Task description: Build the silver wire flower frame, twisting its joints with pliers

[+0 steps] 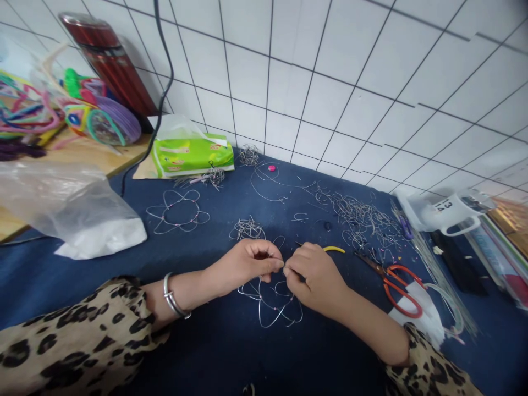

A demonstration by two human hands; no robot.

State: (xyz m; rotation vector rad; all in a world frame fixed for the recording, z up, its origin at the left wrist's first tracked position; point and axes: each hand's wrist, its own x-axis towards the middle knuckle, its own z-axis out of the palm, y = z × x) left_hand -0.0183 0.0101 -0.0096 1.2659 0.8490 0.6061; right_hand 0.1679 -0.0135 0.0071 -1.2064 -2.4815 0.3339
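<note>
My left hand (251, 263) and my right hand (312, 275) meet near the middle of the blue cloth, thumbs and forefingers pinched on a thin silver wire. Below them is a flower-shaped wire frame (275, 309) with small pinkish beads, partly covered by my hands. Whether the pinched wire belongs to this frame I cannot tell. A similar wire flower (178, 212) lies flat to the left. Just beyond my left hand sits a tangled bundle of wire (247, 226). A yellow-handled tool (334, 249) shows partly behind my right hand.
Orange-handled scissors (402, 289) lie at the right beside long straight wires (437, 286). Wire scraps (363, 214) spread at the back right, near a white plastic jug (449, 212). Further left are a green tissue pack (192, 155), a plastic bag (88, 212) and a red flask (109, 60).
</note>
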